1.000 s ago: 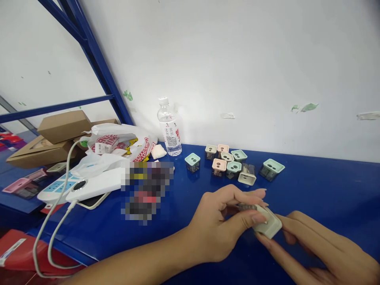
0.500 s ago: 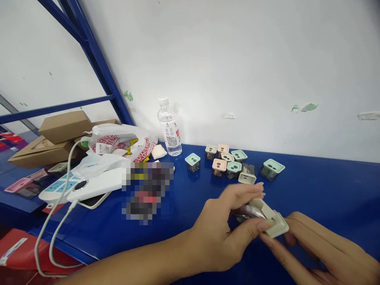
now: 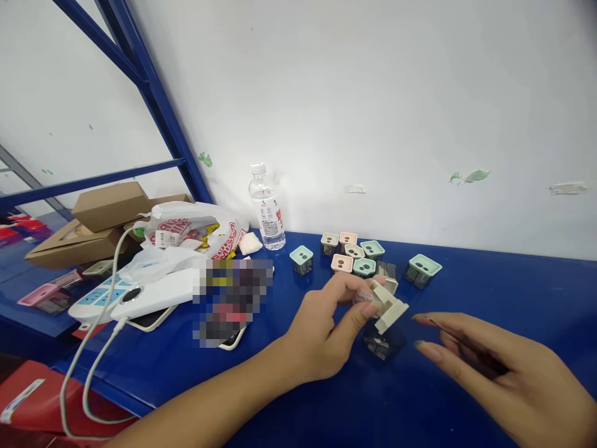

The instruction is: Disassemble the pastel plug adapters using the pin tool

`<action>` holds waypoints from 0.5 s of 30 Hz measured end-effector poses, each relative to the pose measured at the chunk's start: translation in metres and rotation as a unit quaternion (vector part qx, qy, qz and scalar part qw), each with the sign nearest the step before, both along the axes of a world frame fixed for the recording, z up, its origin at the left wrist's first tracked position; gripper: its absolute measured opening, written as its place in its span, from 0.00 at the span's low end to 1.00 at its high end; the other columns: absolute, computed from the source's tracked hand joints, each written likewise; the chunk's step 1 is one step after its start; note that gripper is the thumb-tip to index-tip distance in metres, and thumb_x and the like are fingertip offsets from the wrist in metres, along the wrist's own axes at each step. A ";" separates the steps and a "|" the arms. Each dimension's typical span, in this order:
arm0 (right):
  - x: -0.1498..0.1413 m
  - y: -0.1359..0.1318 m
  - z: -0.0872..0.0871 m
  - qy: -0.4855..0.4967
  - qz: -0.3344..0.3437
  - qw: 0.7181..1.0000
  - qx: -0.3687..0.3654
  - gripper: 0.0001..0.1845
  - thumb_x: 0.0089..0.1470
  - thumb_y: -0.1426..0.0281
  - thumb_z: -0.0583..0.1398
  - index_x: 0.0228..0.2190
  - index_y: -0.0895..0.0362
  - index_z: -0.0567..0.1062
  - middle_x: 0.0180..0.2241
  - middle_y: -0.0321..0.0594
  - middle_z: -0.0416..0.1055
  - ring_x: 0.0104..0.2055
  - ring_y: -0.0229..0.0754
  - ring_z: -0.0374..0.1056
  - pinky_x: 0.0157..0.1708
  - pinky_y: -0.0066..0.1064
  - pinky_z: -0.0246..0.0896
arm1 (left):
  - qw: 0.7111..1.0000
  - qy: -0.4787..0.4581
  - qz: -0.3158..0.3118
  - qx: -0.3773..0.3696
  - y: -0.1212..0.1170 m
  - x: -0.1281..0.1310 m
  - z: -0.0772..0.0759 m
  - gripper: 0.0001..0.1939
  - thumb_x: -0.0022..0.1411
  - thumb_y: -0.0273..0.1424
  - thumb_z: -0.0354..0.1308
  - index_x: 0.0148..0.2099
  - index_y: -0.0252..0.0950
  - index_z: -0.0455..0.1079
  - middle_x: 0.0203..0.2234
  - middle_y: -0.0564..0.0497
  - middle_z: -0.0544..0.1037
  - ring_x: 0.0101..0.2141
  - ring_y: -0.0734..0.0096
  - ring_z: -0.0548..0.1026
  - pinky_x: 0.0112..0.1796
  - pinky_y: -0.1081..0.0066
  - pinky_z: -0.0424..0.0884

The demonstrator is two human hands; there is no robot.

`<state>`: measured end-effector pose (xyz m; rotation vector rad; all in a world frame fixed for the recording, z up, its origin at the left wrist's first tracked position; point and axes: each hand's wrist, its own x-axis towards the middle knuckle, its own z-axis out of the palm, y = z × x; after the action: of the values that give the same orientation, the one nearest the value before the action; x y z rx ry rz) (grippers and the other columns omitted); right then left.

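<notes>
My left hand (image 3: 331, 326) pinches the cream top of a pencil sharpener (image 3: 392, 311), tilted with its inner side showing. Something clear is partly hidden by those fingers. Beneath it, a smoky see-through sharpener container (image 3: 380, 344) lies on the blue table. My right hand (image 3: 499, 367) is off to the right, thumb and index finger apart, touching no sharpener. A thin dark line runs along its index finger; I cannot make out what it is. Behind my left hand stand several sharpeners with mint, peach and cream tops, among them a peach one (image 3: 342, 264) and a mint one (image 3: 423, 266).
A water bottle (image 3: 268, 211) stands by the wall. To the left lie a plastic bag (image 3: 196, 227), cardboard boxes (image 3: 112, 205), a white power bank (image 3: 163, 291) with a cable, a power strip (image 3: 86, 305) and a blurred-out object (image 3: 236, 298). One mint sharpener (image 3: 301, 260) stands apart.
The smoky container has separated from the cream top and now lies on the table. My left hand has moved left and up with the top; my right hand has let go and drawn away.
</notes>
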<state>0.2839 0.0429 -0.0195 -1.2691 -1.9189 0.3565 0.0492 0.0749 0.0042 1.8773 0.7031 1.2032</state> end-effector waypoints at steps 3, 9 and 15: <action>0.001 0.001 0.000 0.055 0.040 0.993 -0.100 0.19 0.58 0.56 0.63 0.48 0.51 0.79 0.22 0.32 0.74 0.19 0.38 0.70 0.16 0.22 0.67 | 0.999 0.027 -0.044 -0.009 -0.005 0.002 0.000 0.04 0.72 0.33 0.53 0.44 0.38 0.64 0.45 0.43 0.83 0.57 0.58 0.75 0.52 0.65 0.74; -0.016 -0.013 0.003 0.124 0.051 0.986 -0.096 0.13 0.60 0.56 0.61 0.38 0.49 0.81 0.21 0.33 0.72 0.30 0.44 0.77 0.25 0.24 0.70 | 0.994 0.043 -0.097 0.036 -0.012 0.006 -0.003 0.02 0.72 0.27 0.52 0.46 0.37 0.61 0.52 0.34 0.79 0.59 0.61 0.72 0.53 0.66 0.74; -0.027 -0.022 0.000 0.201 0.005 0.976 -0.082 0.15 0.60 0.53 0.60 0.32 0.49 0.78 0.20 0.32 0.70 0.19 0.35 0.63 0.17 0.21 0.59 | 0.982 0.062 -0.033 0.178 -0.012 0.007 -0.006 0.04 0.70 0.25 0.53 0.46 0.37 0.62 0.49 0.39 0.81 0.54 0.60 0.77 0.56 0.65 0.72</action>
<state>0.2565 0.0214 -0.0197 -1.1839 -1.5756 0.7317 0.0562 0.0629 -0.0013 2.2684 0.5103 1.2387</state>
